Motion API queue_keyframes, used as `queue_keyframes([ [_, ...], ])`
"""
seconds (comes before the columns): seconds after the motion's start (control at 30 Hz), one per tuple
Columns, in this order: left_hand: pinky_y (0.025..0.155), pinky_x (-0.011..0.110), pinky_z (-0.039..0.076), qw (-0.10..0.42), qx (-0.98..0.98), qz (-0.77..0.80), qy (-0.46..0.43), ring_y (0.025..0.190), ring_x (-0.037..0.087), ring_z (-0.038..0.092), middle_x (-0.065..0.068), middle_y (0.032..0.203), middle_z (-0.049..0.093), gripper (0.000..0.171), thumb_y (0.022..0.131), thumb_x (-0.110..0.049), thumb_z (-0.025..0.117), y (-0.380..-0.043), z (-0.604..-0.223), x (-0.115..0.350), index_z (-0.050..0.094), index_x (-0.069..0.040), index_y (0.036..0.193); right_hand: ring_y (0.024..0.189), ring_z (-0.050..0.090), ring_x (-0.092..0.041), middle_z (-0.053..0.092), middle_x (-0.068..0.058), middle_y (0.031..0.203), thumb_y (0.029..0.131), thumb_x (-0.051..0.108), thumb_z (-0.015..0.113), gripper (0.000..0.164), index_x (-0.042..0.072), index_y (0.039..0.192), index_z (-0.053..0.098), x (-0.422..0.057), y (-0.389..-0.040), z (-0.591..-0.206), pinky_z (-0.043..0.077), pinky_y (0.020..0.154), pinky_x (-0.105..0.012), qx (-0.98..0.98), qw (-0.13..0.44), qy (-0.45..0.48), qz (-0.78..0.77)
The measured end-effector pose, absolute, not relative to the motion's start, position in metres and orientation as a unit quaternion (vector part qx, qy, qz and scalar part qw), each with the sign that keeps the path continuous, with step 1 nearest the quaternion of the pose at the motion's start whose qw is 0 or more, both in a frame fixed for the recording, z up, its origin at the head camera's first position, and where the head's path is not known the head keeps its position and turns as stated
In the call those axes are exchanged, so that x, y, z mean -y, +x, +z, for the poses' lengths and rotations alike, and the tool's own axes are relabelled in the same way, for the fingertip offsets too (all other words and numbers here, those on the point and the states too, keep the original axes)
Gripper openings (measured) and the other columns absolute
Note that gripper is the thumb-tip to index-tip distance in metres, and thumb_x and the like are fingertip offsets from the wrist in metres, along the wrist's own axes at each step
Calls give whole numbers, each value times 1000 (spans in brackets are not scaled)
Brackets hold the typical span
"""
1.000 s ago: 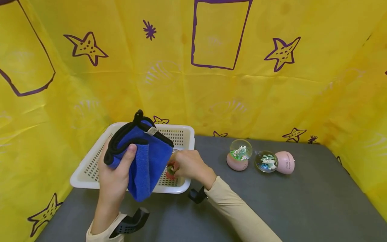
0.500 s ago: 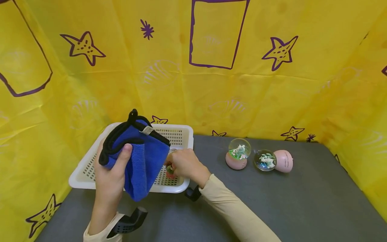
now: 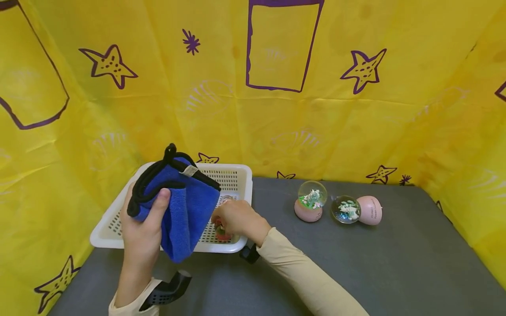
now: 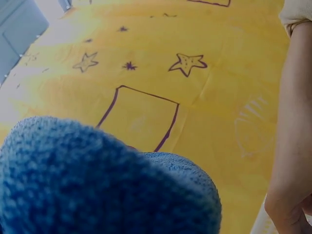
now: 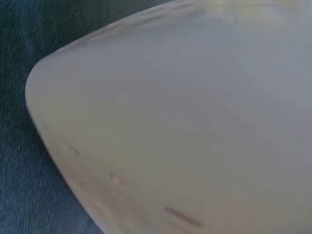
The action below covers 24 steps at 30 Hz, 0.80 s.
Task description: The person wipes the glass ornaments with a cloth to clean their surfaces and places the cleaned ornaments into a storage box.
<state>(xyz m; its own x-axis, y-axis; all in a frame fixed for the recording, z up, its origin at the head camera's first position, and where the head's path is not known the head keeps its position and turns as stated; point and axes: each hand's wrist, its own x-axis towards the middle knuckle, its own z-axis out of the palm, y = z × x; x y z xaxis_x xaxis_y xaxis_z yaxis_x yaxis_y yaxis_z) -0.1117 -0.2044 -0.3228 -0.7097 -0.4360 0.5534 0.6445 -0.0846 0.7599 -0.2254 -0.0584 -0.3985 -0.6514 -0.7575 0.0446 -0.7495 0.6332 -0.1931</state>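
In the head view my left hand point(image 3: 142, 237) grips a folded blue towel point(image 3: 183, 215) with black edging, a loop and a white tag, raised in front of a white plastic basket point(image 3: 243, 175). The towel fills the lower part of the left wrist view as a blurred fuzzy mass. My right hand point(image 3: 239, 218) reaches into the basket's right side, fingers curled down onto a small red-and-green object point(image 3: 222, 235); its upper part is hidden by the hand. Just behind lies a clear, shiny rounded thing point(image 3: 226, 199), partly covered. The right wrist view shows mostly the basket's pale outer wall point(image 5: 146, 112), very close.
On the grey table point(image 3: 336, 263), right of the basket, a snow globe with a pink base point(image 3: 308, 213) stands slightly tilted. Beside it another pink-based snow globe point(image 3: 369, 210) lies on its side. A yellow patterned cloth point(image 3: 276, 123) hangs behind the table.
The right hand has shifted slightly left and down within the basket, showing more of the red-and-green object. The left hand and towel have drifted slightly left, along with the whole view.
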Motion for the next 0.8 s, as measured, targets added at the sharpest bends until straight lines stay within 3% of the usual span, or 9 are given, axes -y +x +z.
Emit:
queue_keyframes([
  [0.2,96,25,46,378,566,-726,-97,106,20,57,7,115,66,35,91,11,59,-112,-322,204,60,3,125,85,59,-7,73,11,101,81,14,76,32,27,110,74,53,-231,-398,46,66,-23,-897,49,-423,-120],
  [0.33,97,25,46,382,560,-729,-95,107,21,58,9,118,66,38,91,11,59,-110,-321,204,58,6,128,94,63,-12,73,5,108,81,15,78,33,18,114,73,45,-236,-399,48,74,-20,-866,54,-447,-216],
  [0.5,97,25,47,386,553,-732,-99,105,20,59,9,115,67,36,90,11,59,-110,-322,202,58,8,126,105,67,-18,74,-4,113,84,11,78,29,8,112,71,20,-235,-402,54,92,-31,-821,10,-453,-347],
  [0.8,92,25,47,372,563,-732,-95,101,19,58,7,112,66,31,91,11,60,-112,-326,201,61,3,120,100,67,-22,73,-5,106,84,10,78,24,10,108,72,-33,-220,-411,56,89,-42,-798,-67,-399,-446],
])
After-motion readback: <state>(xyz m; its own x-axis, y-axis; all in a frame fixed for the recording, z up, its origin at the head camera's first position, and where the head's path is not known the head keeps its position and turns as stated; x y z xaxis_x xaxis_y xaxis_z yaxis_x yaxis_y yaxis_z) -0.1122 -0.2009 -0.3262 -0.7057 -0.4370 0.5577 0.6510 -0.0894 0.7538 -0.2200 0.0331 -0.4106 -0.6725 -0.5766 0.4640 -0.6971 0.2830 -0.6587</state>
